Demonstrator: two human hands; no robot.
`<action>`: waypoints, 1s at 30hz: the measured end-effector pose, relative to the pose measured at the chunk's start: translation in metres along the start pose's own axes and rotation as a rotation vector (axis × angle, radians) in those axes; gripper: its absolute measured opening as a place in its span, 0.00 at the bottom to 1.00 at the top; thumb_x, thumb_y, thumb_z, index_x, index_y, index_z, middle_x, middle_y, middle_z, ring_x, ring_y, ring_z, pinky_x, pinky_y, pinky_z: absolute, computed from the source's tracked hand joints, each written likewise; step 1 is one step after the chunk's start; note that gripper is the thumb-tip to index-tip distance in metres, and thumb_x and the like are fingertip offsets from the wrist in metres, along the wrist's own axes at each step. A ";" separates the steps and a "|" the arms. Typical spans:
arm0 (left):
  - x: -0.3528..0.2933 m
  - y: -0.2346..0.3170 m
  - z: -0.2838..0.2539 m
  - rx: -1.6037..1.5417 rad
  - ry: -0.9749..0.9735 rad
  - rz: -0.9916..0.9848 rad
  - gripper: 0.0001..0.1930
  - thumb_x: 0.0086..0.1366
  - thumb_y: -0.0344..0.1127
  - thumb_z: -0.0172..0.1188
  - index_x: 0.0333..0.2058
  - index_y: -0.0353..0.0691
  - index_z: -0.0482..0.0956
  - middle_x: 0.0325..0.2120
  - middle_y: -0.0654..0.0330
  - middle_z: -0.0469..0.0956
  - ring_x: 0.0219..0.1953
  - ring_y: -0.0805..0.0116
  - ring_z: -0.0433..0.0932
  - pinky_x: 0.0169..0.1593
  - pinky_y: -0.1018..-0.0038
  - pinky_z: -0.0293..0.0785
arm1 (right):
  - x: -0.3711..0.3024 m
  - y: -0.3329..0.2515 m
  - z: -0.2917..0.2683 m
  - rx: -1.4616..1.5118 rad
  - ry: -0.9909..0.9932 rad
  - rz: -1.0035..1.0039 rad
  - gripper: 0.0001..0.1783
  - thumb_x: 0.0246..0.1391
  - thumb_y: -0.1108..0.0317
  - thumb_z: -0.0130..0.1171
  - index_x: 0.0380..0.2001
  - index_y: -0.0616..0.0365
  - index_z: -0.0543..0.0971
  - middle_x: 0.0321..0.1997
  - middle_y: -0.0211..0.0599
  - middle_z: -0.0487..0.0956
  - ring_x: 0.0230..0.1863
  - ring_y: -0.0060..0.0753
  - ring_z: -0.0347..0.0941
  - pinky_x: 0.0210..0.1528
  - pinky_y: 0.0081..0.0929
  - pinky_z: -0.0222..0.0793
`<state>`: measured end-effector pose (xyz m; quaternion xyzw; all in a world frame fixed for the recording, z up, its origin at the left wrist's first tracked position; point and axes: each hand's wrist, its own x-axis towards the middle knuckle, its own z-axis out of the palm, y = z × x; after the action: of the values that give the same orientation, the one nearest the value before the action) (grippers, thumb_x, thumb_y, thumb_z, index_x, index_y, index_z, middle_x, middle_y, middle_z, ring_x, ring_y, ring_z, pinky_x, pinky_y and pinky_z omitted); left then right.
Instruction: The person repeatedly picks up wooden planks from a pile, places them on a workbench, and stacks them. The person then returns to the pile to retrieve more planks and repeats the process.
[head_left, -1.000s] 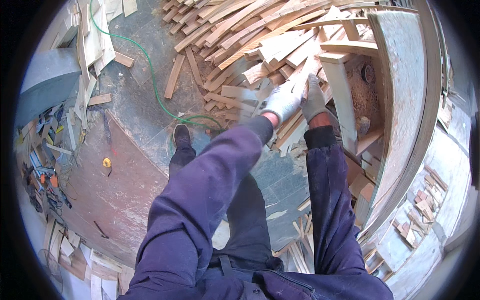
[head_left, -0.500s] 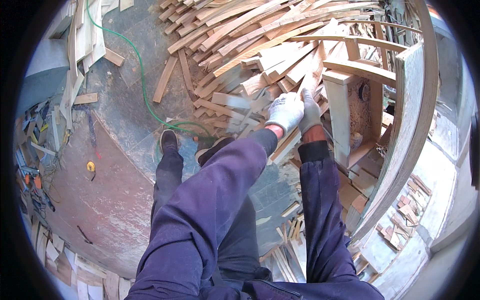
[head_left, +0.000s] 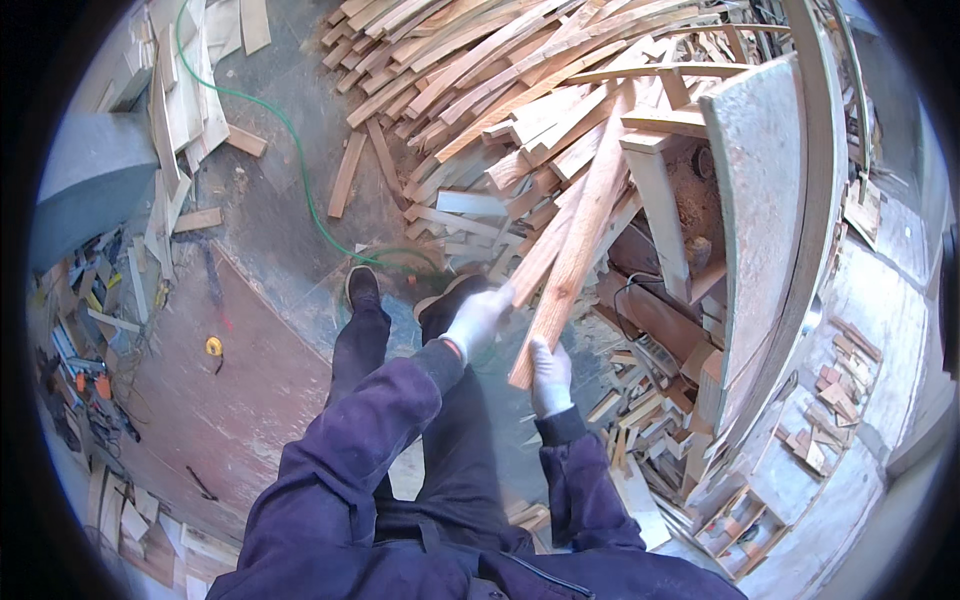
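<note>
The white-gloved left hand (head_left: pixel 480 322) grips the end of a flat brown wooden plank (head_left: pixel 541 254), beside the grainy reddish-brown wooden board (head_left: pixel 570 278) clasped, thumb on top, by the white-gloved right hand (head_left: pixel 551 382).

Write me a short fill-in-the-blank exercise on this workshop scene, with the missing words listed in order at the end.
1. The left hand and right hand both wear ____ gloves.
2. The lower end of the front wooden plank is gripped by the person's ____ hand.
3. In the picture, the green hose runs to the ____ of the pile of wooden strips.
4. The tape measure on the reddish-brown sheet is ____.

Missing words: white; right; left; yellow.
</note>
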<state>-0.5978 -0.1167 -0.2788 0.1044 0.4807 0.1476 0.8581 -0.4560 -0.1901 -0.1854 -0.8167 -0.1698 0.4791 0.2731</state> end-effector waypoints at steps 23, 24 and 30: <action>0.065 0.072 -0.063 -0.424 0.256 0.248 0.30 0.76 0.53 0.49 0.64 0.33 0.68 0.60 0.46 0.75 0.63 0.53 0.73 0.68 0.57 0.65 | 0.126 -0.021 -0.028 -0.420 0.290 -0.063 0.20 0.69 0.55 0.55 0.54 0.57 0.79 0.47 0.36 0.80 0.50 0.33 0.77 0.47 0.31 0.76; 0.064 0.046 -0.068 -0.437 0.266 0.159 0.30 0.74 0.53 0.50 0.63 0.36 0.70 0.58 0.48 0.77 0.62 0.54 0.75 0.66 0.58 0.67 | 0.147 -0.011 -0.036 -0.343 0.219 -0.012 0.21 0.69 0.54 0.56 0.57 0.57 0.78 0.50 0.38 0.80 0.52 0.38 0.78 0.49 0.34 0.77; 0.041 -0.081 -0.056 -0.281 0.118 -0.132 0.22 0.73 0.51 0.52 0.56 0.43 0.78 0.49 0.55 0.83 0.47 0.60 0.82 0.55 0.61 0.72 | 0.205 0.024 -0.037 0.533 -0.119 0.150 0.30 0.67 0.45 0.60 0.63 0.51 0.72 0.56 0.37 0.79 0.52 0.46 0.79 0.53 0.48 0.79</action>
<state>-0.6130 -0.1760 -0.3660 -0.0572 0.5107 0.1623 0.8424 -0.3242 -0.1092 -0.3267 -0.6968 0.0076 0.5729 0.4314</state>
